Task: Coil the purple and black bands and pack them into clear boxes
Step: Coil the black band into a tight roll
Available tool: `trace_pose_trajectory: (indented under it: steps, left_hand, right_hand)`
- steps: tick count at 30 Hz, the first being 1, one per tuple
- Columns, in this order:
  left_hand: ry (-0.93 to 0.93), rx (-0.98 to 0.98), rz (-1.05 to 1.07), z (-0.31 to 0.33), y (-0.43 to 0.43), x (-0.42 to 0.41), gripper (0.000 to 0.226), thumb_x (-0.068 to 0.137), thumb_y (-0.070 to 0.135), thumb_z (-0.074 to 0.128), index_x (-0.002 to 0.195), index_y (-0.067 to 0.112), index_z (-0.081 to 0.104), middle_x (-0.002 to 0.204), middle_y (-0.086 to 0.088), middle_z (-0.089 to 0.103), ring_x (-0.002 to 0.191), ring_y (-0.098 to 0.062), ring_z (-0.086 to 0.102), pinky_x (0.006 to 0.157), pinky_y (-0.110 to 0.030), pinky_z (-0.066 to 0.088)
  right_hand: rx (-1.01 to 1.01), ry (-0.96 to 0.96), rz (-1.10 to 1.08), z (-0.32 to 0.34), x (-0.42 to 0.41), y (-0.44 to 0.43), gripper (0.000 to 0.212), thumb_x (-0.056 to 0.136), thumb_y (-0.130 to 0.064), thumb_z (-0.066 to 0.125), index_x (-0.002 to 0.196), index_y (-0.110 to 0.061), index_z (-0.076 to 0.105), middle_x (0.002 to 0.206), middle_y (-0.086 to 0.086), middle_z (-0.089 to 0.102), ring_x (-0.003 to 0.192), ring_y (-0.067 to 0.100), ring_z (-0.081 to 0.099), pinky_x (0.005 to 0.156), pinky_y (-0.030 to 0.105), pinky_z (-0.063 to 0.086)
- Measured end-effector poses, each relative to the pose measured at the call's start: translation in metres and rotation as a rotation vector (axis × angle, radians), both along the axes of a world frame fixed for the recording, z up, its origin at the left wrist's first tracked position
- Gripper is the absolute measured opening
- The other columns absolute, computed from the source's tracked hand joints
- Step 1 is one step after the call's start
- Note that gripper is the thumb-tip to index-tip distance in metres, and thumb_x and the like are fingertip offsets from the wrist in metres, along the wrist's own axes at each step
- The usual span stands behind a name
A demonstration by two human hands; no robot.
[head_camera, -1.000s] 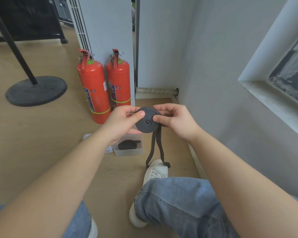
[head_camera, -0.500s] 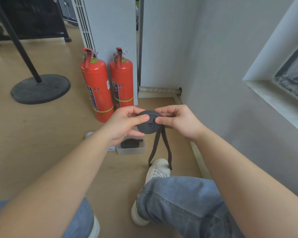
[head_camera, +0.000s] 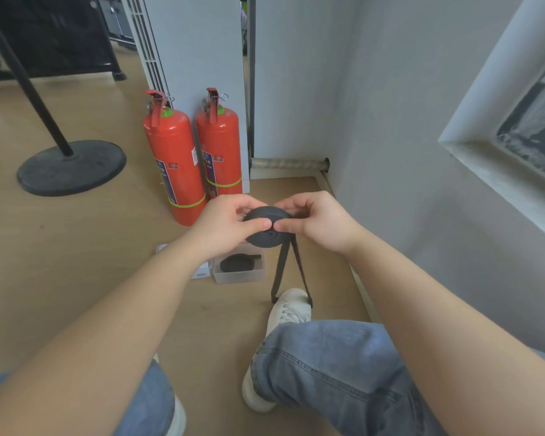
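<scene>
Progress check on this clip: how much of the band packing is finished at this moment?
Done: one coiled black band lies in the clear box on the floor. In hand: the left hand and right hand pinch a second black coil, its tail hanging unwound. Left: winding that tail and boxing the coil. No purple band is in view.

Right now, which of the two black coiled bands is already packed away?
The black coiled band lying in the clear plastic box on the floor; the other black coil is pinched between the left hand and right hand.
</scene>
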State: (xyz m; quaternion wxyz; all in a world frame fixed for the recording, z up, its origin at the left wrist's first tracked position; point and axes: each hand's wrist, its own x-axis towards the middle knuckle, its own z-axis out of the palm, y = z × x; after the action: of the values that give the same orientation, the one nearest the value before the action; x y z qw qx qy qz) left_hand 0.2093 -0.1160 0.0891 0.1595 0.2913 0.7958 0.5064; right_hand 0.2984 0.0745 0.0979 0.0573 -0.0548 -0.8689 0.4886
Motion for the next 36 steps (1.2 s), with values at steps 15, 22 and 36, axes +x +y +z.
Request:
trace_pose_trajectory:
  steps: [15,22,36]
  left_hand:
    - [-0.293,0.098,0.046,-0.029,0.008,0.007,0.027,0.092,0.013,0.072,0.117,0.023,0.066,0.117,-0.002,0.071,0.105,-0.019,0.071,0.082,-0.038,0.063]
    - [0.090,-0.090,0.130,-0.026,0.006,-0.001,0.018,0.080,0.028,0.083,0.094,0.034,0.074,0.093,0.012,0.077,0.087,-0.007,0.072,0.085,-0.040,0.060]
    - [0.085,0.002,0.249,-0.031,0.022,-0.019,0.029,0.086,0.028,0.078,0.114,0.026,0.072,0.106,0.010,0.074,0.098,-0.012,0.070,0.092,-0.039,0.058]
  right_hand:
    - [0.047,-0.009,-0.044,-0.023,0.000,0.006,0.026,0.086,-0.008,0.077,0.108,-0.021,0.076,0.096,-0.008,0.079,0.089,0.003,0.073,0.088,0.025,0.057]
    - [0.250,0.044,-0.020,-0.020,-0.004,-0.005,0.029,0.090,-0.012,0.074,0.117,-0.023,0.073,0.106,-0.008,0.076,0.097,0.005,0.069,0.083,0.009,0.049]
    - [0.457,0.139,-0.025,-0.010,-0.037,-0.001,0.025,0.096,-0.014,0.067,0.119,-0.021,0.073,0.108,-0.006,0.075,0.098,0.009,0.066,0.090,0.022,0.050]
